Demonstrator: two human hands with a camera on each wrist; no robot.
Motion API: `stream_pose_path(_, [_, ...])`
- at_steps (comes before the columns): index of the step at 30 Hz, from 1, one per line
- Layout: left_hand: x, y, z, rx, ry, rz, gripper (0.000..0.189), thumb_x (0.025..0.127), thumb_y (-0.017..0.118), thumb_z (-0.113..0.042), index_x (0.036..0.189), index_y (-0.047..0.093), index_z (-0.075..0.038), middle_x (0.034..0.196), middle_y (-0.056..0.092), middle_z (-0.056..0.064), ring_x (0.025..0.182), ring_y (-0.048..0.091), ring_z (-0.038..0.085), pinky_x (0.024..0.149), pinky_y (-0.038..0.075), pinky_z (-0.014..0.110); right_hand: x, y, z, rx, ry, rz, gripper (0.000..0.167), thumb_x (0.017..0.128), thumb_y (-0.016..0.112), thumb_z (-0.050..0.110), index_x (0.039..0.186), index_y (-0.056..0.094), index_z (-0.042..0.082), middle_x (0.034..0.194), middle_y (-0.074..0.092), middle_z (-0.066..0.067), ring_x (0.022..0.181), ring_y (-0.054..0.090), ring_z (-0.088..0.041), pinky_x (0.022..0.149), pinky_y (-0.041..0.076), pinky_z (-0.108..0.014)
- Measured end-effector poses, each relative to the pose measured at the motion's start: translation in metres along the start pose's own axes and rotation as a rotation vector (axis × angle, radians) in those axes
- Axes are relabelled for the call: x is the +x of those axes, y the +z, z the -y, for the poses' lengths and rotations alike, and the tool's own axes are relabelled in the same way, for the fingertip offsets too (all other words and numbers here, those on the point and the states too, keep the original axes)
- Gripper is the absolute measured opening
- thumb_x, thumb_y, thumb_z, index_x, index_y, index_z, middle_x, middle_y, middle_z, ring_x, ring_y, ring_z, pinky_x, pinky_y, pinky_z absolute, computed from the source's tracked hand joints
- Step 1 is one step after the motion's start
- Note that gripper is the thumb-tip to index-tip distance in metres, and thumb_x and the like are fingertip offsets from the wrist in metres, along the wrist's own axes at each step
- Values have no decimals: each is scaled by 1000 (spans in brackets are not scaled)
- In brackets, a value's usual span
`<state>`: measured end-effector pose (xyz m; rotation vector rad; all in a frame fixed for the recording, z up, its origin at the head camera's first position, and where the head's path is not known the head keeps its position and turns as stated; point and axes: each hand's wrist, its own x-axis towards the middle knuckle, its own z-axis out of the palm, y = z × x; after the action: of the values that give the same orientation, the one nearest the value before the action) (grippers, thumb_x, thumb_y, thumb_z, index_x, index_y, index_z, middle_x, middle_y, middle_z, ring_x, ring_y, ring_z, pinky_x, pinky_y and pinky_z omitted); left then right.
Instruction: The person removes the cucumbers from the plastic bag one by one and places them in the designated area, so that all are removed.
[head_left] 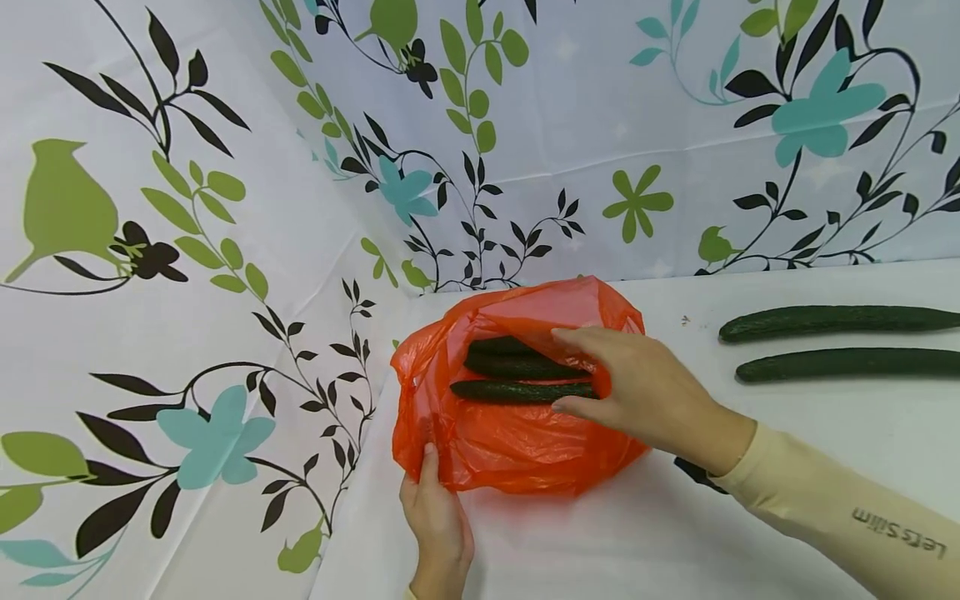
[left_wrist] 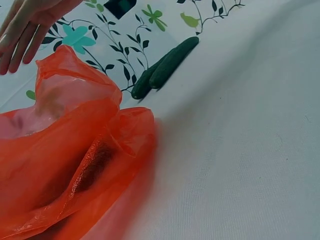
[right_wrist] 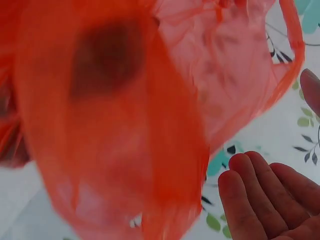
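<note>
A thin orange-red plastic bag (head_left: 525,458) lies on the white table with its mouth spread toward me. Inside it, several dark green cucumbers (head_left: 517,392) lie lengthwise, their right ends hidden by the bag and hand. My left hand (head_left: 441,521) grips the bag's lower left edge, thumb in front. At the right side of the mouth is my right hand (head_left: 648,387), thumb and fingers spread apart, holding nothing. Its straight fingers (right_wrist: 250,195) show beside the bag in the right wrist view. The left wrist view has a dark cucumber shape showing through the plastic.
To the right, two long cucumbers, a back one (head_left: 832,321) and a front one (head_left: 847,364), lie side by side on the white tabletop (head_left: 600,542). A leaf-and-bird patterned cloth (head_left: 525,192) hangs behind the table and along its left side.
</note>
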<state>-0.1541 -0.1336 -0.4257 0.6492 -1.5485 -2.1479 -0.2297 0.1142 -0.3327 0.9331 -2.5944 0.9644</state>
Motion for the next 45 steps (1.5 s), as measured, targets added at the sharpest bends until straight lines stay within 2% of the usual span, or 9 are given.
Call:
stream_pose_path(4, [1,0,0,14,0,4,45,109,44,-26,148,40,-2,144,47,9,128,47,24,108,44,30,11,24,6,49,0,36,75,76,89,41,138,62,7,133,65,-5,123,60,-24,102,49,-46])
stream_pose_path(10, [0,0,-1,25,-9,10,46,109,45,-25,148,40,-2,144,48,9,128,46,24,107,44,30,22,55,2,130,74,112,76,77,89,38,140,60,7,132,65,-4,117,63,-23,100,51,-43])
stream_pose_path(18, [-1,-1,-1,24,-25,40,46,109,45,-26,149,38,-3,145,46,8,129,45,25,108,43,31,36,77,0,562,185,168,81,79,88,37,145,53,8,130,66,-1,117,64,-20,101,51,-39])
stream_pose_path(22, [-2,-1,-1,24,-25,46,46,109,44,-25,148,38,-2,145,46,9,130,45,25,108,43,31,47,79,4,708,220,136,72,82,87,29,143,56,8,127,67,-1,114,65,-19,98,53,-37])
stream_pose_path(26, [-2,-1,0,23,-28,46,45,109,44,-25,148,38,-3,145,46,9,130,44,25,108,43,31,57,82,4,762,258,96,62,87,83,26,140,58,6,124,68,-3,110,66,-18,94,55,-34])
stream_pose_path(29, [-2,-1,0,27,-32,39,45,109,45,-26,148,38,-3,144,46,9,129,44,25,108,43,31,62,87,0,656,280,83,59,89,80,32,139,60,6,125,68,-3,110,66,-18,95,54,-34])
stream_pose_path(33, [-3,-1,0,36,-39,32,45,109,45,-25,148,38,-2,144,46,9,129,45,26,106,44,30,63,97,-8,410,293,101,59,89,79,37,137,62,7,126,68,-4,114,64,-20,99,52,-38])
stream_pose_path(39, [-3,-1,0,31,-38,34,45,109,44,-24,147,38,-1,144,46,10,128,45,26,106,45,29,60,112,-20,128,288,145,59,86,83,33,133,64,4,123,69,-9,114,65,-24,101,50,-43])
stream_pose_path(45, [-1,-1,3,-3,-20,47,42,109,43,-21,146,40,0,144,46,10,129,45,25,108,43,29,56,123,-29,-83,249,183,49,82,86,29,121,71,5,109,72,-10,98,67,-28,90,56,-46])
